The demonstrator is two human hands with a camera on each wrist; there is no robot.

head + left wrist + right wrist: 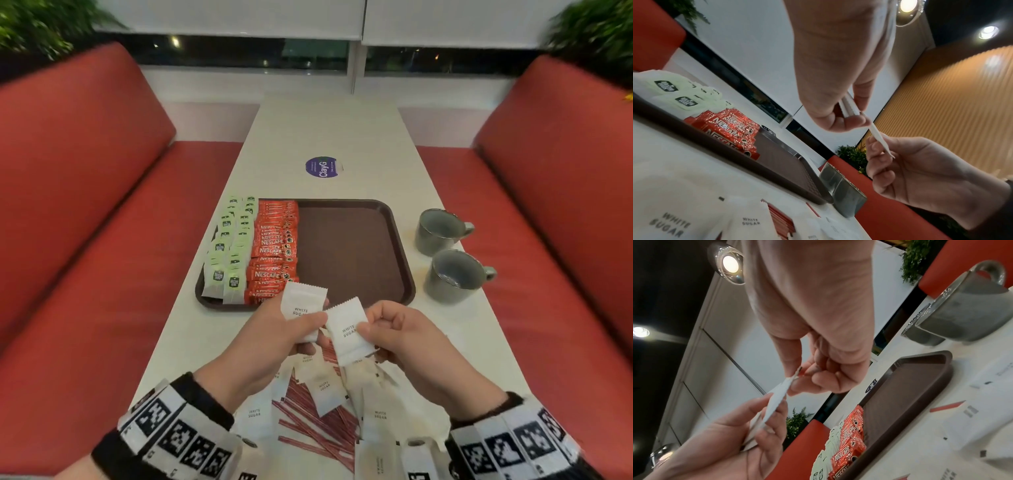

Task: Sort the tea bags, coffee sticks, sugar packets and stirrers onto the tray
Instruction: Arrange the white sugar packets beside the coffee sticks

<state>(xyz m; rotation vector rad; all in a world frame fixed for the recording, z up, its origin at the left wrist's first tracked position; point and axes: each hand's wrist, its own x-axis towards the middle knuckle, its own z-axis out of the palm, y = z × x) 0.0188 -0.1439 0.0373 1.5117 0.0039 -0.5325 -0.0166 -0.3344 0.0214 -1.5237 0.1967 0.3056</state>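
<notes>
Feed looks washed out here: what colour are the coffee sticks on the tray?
Red, with white lettering; the coffee sticks show best in the head view.

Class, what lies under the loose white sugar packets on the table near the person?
Red striped stirrers show beneath the loose sugar packets on the table. How many stirrers lie hidden cannot be told.

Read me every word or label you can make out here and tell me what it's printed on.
"WHITE SUGAR": the sugar packets in both hands and loose on the table.
"NESCAFE": the red coffee sticks on the tray; the smaller line beneath is blurred.
"ClayG": the purple round sticker; its small print is unreadable.
Green tea bags: logo too blurred.
</notes>
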